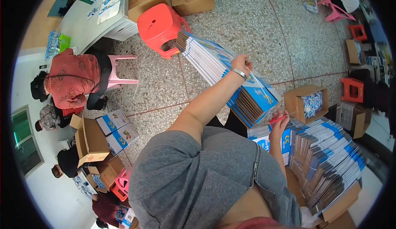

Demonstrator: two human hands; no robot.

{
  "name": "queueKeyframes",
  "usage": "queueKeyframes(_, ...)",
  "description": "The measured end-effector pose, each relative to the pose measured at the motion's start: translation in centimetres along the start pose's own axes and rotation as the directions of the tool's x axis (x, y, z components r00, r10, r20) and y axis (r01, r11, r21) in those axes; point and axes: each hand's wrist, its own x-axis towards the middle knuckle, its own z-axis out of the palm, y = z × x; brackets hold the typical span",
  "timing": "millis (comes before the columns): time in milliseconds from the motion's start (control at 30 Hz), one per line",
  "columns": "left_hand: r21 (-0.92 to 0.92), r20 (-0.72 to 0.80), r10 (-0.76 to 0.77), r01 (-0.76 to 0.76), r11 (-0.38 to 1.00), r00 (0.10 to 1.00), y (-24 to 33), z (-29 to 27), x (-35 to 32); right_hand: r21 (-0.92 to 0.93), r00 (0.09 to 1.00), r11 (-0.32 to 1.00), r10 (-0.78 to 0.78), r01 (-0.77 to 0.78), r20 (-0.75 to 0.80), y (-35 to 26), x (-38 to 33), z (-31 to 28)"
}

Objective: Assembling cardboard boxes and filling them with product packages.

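Observation:
In front of me a tied bundle of flat folded cartons (206, 60), white and blue with brown edges, slants from a red stool down toward my legs. My left hand (242, 63), with a band on its wrist, is closed over the bundle's upper side. A thin white strap (259, 82) runs from it along the blue face. My right hand (279, 124) is at the bundle's near right end, wrapped round red-handled scissors (277, 119). The scissors' thin blades point right, toward an open box.
A red stool (159, 27) stands beyond the bundle. An open carton (307, 103) of small blue-white packets is at right, above stacked flat cartons (326, 159). Left, a person in a red patterned top (72, 78) bends by a pink stool (121, 70); other people work behind.

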Motion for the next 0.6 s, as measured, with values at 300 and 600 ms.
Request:
queueKeyframes(300, -0.313, -0.036, 0.094, -0.101, 0.944, 0.995, 3.0, 12.6, 9.6, 0.126, 0.978, 0.982, -0.158, 0.141, 0.135, -7.7, 19.2, 6.8)
queueKeyframes(600, -0.357, 0.326, 0.185, -0.061, 0.932, 0.927, 13.9, 19.8, 15.7, -0.264, 0.829, 0.820, -0.382, 0.507, 0.408, -20.7, 33.2, 16.4)
